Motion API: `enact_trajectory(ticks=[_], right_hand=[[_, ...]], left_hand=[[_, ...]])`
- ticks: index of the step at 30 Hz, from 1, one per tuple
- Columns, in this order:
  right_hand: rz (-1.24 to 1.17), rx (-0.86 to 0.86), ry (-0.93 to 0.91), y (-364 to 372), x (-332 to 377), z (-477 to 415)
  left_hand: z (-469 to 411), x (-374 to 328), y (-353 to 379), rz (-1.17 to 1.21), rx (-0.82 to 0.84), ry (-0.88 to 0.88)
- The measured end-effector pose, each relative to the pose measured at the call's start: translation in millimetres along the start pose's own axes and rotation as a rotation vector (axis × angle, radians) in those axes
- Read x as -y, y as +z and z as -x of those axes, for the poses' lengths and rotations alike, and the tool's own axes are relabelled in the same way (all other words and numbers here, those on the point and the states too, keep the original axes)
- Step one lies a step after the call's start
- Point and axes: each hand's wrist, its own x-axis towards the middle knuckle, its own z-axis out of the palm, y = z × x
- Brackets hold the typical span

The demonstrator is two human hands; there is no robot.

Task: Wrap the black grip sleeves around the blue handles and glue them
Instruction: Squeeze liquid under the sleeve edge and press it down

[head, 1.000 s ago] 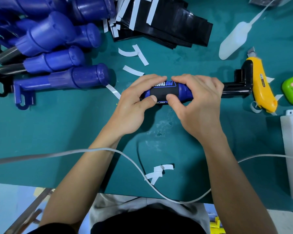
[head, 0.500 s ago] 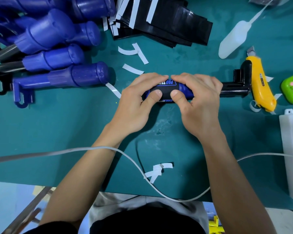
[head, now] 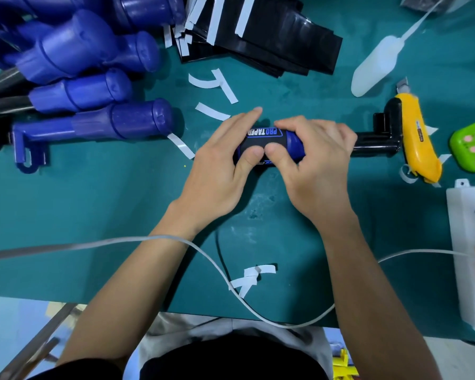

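A person is working at a green table (head: pixel 93 215) on one blue handle (head: pixel 295 144), which is lying crosswise in front of them. A black sleeve (head: pixel 258 142) with printed lettering is curving round the handle. The left hand (head: pixel 217 171) is gripping the handle's left end and the right hand (head: pixel 318 165) its right end. Both are curling their fingers over the top, with thumbs (head: pixel 251 157) pressing side by side on the sleeve's near face. The seam is hiding under the thumbs.

Right of the handle, its black shaft (head: pixel 373 141) is running toward a yellow knife (head: pixel 417 144). Up and left of the handle, bare blue handles (head: pixel 93 78) are lying in a pile. Directly beyond it, spare black sleeves (head: pixel 272 37) are lying stacked. Up and right, a white glue bottle (head: pixel 376 69) is lying on its side.

The sleeve is looking thin, soft and glossy, and is probably wanting to spring open, so the overlap seems the place to press. The handle is looking rigid and easy to roll.
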Motion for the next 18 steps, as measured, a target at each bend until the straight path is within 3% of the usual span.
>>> enact_trajectory(ticks=[7, 14, 18], right_hand=[[-0.081, 0.002, 0.019, -3.5, -4.2, 2.6], [0.044, -0.034, -0.002, 0.3, 4.9, 0.7], [-0.022, -0.034, 0.008, -0.5, -0.8, 1.5]], left_hand=[[-0.2, -0.3, 0.9, 0.0, 0.017, 0.023], [0.1, -3.8, -1.4, 0.003, 0.02, 0.029], [0.0, -4.7, -1.0, 0.005, 0.016, 0.014]])
